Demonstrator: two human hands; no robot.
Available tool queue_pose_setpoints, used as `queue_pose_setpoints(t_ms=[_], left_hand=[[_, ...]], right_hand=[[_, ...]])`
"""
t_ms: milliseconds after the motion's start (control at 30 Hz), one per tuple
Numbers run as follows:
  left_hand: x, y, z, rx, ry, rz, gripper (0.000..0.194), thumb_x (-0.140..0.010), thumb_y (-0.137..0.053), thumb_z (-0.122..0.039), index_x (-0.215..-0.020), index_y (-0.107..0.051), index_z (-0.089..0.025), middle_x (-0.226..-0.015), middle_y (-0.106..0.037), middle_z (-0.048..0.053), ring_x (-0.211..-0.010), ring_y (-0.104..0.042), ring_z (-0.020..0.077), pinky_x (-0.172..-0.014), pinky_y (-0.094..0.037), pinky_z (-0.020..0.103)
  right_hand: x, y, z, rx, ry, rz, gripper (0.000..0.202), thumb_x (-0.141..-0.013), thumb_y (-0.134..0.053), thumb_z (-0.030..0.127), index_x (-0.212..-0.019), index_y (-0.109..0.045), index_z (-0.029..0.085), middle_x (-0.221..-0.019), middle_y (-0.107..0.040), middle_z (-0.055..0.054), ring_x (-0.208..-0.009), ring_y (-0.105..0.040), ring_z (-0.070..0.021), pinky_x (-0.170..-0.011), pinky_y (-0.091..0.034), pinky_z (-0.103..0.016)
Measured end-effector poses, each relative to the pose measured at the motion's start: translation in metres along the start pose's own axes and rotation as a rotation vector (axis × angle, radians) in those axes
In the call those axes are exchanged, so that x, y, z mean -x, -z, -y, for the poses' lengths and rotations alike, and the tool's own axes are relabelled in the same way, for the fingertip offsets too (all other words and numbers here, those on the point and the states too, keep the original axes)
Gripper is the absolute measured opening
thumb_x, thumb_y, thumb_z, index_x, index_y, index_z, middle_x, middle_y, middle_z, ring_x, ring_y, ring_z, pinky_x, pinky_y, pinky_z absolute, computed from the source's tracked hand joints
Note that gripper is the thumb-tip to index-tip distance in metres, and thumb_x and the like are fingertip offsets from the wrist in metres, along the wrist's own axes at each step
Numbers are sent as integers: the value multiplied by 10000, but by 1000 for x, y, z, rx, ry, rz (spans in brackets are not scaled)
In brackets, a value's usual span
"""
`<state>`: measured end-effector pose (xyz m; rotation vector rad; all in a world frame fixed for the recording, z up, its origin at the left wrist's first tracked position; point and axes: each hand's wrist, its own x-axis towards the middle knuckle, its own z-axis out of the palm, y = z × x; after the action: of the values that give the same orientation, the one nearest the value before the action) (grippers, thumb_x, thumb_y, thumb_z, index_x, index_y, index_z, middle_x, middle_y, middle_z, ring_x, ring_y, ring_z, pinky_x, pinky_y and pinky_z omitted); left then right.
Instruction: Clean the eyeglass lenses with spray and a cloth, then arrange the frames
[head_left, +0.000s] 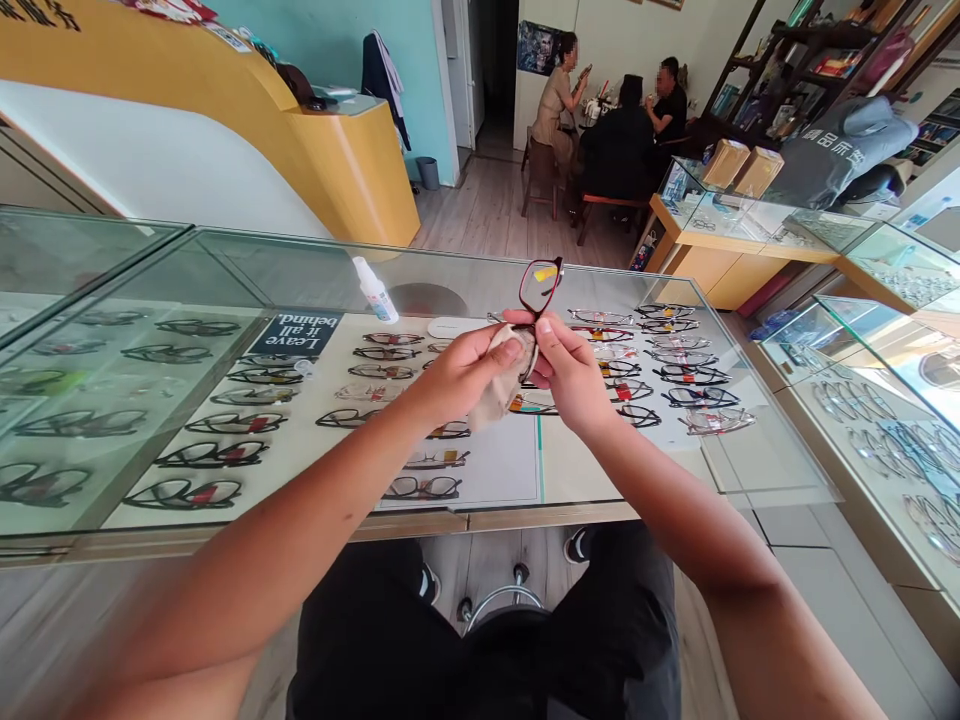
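Both hands meet above the glass display case, around a pair of dark red glasses (541,286) with one lens raised upright and a yellow sticker on it. My left hand (474,362) is closed on a beige cloth (495,392), which wraps the lower lens and hangs below the fingers. My right hand (568,368) pinches the frame near its middle, its fingers partly behind the glasses. A white spray bottle (376,290) lies or stands tilted in view on the glass top, left of the hands.
Rows of glasses (217,454) lie inside the display case (465,521). A yellow counter (360,170) stands at the back left. Several people sit at a table at the back. More glass cases (862,360) are on the right. A wheeled stool base is below.
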<state>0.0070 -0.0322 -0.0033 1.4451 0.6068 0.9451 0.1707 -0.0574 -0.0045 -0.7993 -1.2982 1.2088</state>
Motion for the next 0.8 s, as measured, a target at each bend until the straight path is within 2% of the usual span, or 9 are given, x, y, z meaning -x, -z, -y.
queue_pose_setpoints(t_ms=[67, 167, 233, 333, 467, 533, 700, 800], left_hand=[[0, 0, -3, 17, -2, 18, 513, -912, -837, -664, -1089, -746, -191, -849, -793, 57, -735, -759, 210, -708, -615, 310], [1, -5, -4, -2, -50, -87, 490, -964, -763, -693, -999, -717, -206, -687, -709, 1, -551, -641, 149, -571, -531, 270], [2, -7, -4, -11, -48, -89, 509, -989, -716, -711, -936, -721, -205, -687, -705, 12, -589, -655, 161, -596, -533, 280], [1, -6, -3, 67, 0, -42, 494, -932, -797, -699, -928, -754, -207, -761, -733, 25, -742, -714, 196, -714, -564, 305], [-1, -3, -2, 187, 79, -63, 493, -822, -927, -648, -815, -722, -199, -729, -673, -5, -686, -625, 152, -663, -490, 285], [-1, -3, -4, 208, 94, -72, 500, -797, -950, -634, -787, -721, -189, -730, -666, -5, -667, -590, 137, -630, -455, 273], [1, -9, -5, 215, 104, -62, 434, -721, -1029, -484, -965, -820, -193, -831, -745, 7, -718, -645, 147, -677, -503, 276], [-1, -13, 2, 225, 50, -162, 441, -716, -1035, -451, -1040, -833, -229, -833, -755, -14, -735, -667, 146, -703, -517, 275]], right_hand=[[2, 0, 2, -4, 17, -4, 553, -998, -660, 784, -1133, -804, 267, -841, -458, 15, -632, -424, -136, -545, -487, -311], [4, -2, 5, 68, 78, 6, 522, -1028, -625, 768, -1093, -818, 288, -812, -500, 1, -701, -508, -174, -655, -554, -343], [5, -2, 6, 122, 103, -23, 533, -1032, -611, 776, -1075, -829, 292, -803, -517, -13, -746, -515, -196, -681, -545, -355], [6, -1, 8, 160, 151, -88, 516, -1039, -619, 752, -1037, -842, 287, -950, -602, -52, -818, -518, -205, -682, -511, -357], [5, 1, 8, 256, 254, -112, 471, -1098, -572, 670, -1002, -841, 296, -1102, -694, -69, -1034, -593, -241, -973, -535, -416], [5, 1, 8, 282, 279, -116, 456, -1107, -564, 657, -1028, -840, 302, -1112, -711, -67, -1078, -605, -250, -1045, -514, -434], [4, 1, 6, 255, 239, -144, 477, -1106, -550, 671, -1018, -830, 296, -1090, -703, -58, -918, -568, -222, -906, -517, -402], [5, -3, 5, 219, 256, -142, 453, -1119, -539, 648, -1091, -829, 300, -1069, -656, -55, -999, -598, -228, -977, -507, -401]])
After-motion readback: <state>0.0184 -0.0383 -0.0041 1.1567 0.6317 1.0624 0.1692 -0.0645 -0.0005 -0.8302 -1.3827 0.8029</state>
